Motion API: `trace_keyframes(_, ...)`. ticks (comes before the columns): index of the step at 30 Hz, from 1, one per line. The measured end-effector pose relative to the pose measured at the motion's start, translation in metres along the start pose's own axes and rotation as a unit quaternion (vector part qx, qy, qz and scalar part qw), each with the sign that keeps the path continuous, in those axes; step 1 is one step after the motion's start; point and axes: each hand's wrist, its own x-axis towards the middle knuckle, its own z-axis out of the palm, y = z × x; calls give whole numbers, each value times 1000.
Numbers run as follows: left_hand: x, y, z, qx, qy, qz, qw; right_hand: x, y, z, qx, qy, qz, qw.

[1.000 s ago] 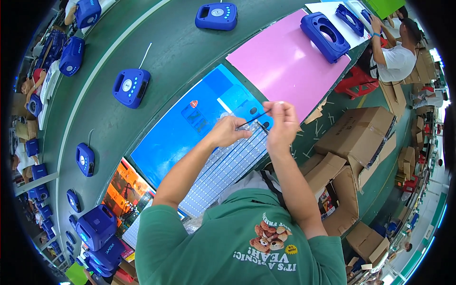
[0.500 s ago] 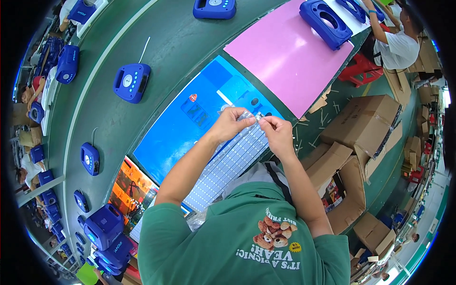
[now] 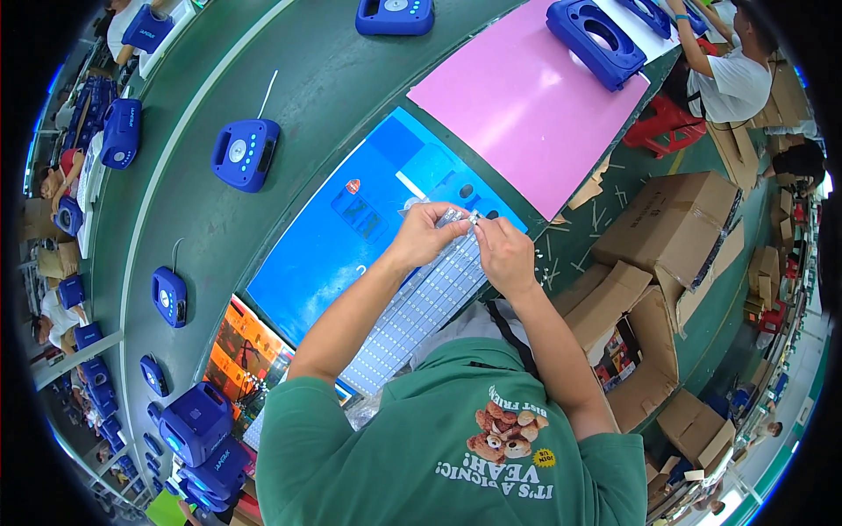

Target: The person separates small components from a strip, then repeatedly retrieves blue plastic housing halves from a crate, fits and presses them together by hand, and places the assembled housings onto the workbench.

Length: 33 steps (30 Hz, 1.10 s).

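A sheet of pale strips with rows of small white squares (image 3: 408, 311), resembling LED strips, slants from my lap toward the far right. My left hand (image 3: 427, 235) is closed in a pinch on its far end. Just right of it, my right hand (image 3: 507, 256) has thumb and finger pressed together at the sheet's far corner. Between the fingertips shows a small whitish bit (image 3: 474, 217); its kind is too small to make out. Both hands are over the right part of a glossy blue sheet (image 3: 307, 254) on the bench.
A pink sheet (image 3: 491, 105) lies beyond, bearing a blue speaker housing (image 3: 596, 44). Blue speakers (image 3: 246, 153) stand on the green bench (image 3: 324, 79). Orange printed sheets (image 3: 237, 342) and more blue housings (image 3: 193, 421) are at left. Open cardboard boxes (image 3: 667, 223) and a red stool (image 3: 667, 127) stand right.
My right hand has turned and shifted slightly left, its fingers curling in more at the corner of the strips. The left hand stays almost where it was.
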Motion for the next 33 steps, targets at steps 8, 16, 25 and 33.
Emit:
trace_keyframes(8, -2, 4, -2, -3, 0, -28, 1000, 2, 1, 2, 255, -54, 206, 943)
trace_keyframes(16, -3, 3, -4, 41, 19, -38, 998, 3, -6, 7, 384, -6, 322, 866)
trace_keyframes(25, -3, -1, -5, 55, 19, 5, 998, 3, -3, 5, 386, -42, 295, 873)
trace_keyframes(33, 6, -8, -11, 110, -4, 26, 994, -1, 3, 18, 233, -5, 183, 955)
